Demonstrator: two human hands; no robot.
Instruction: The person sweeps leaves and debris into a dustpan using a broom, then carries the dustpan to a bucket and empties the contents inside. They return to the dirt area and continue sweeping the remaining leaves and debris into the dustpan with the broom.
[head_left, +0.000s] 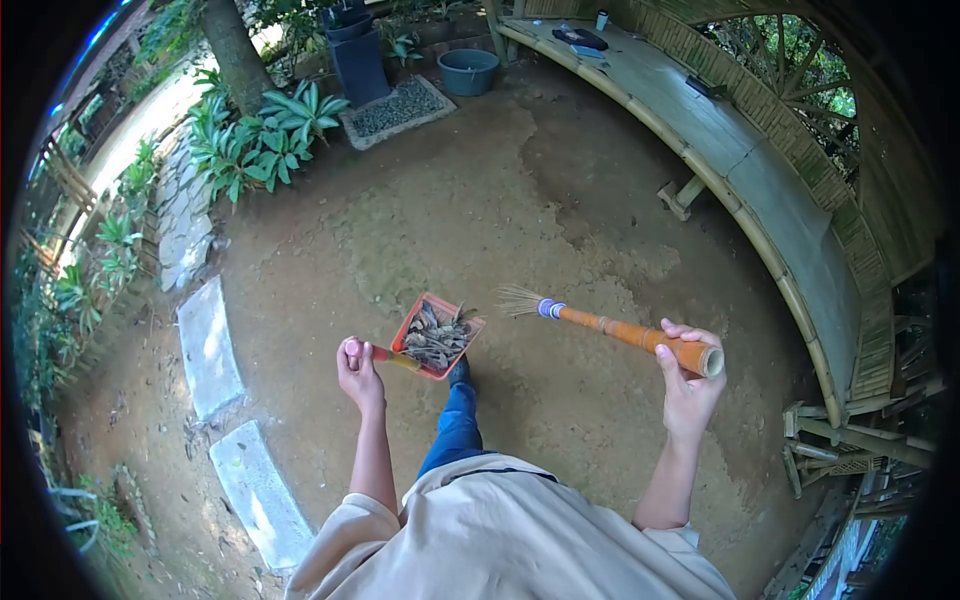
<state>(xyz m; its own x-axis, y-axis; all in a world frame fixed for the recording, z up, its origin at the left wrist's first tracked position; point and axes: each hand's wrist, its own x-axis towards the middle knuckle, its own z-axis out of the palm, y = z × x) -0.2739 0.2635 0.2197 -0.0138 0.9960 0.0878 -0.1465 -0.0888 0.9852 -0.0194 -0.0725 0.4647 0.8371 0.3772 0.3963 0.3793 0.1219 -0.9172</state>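
Observation:
My left hand [360,373] is closed round the handle of an orange dustpan [408,326], which I hold out in front of my body. Dry brown leaves [436,336] fill much of the pan. In my right hand [690,385] is a stick broom [625,330] with a thick bamboo handle, gripped near its hollow end. A purple-and-white binding holds its thin bristles, which point left toward the dustpan but stay apart from it. Below the pan, one leg in blue jeans [457,415] shows.
Bare packed dirt [400,220] lies ahead. A long curved bamboo bench [740,150] runs along the right. Pale stone slabs [212,345] and leafy plants [265,145] line the left. Further back are a grey-blue tub [468,72], a gravel patch [398,112] and a tree trunk [237,50].

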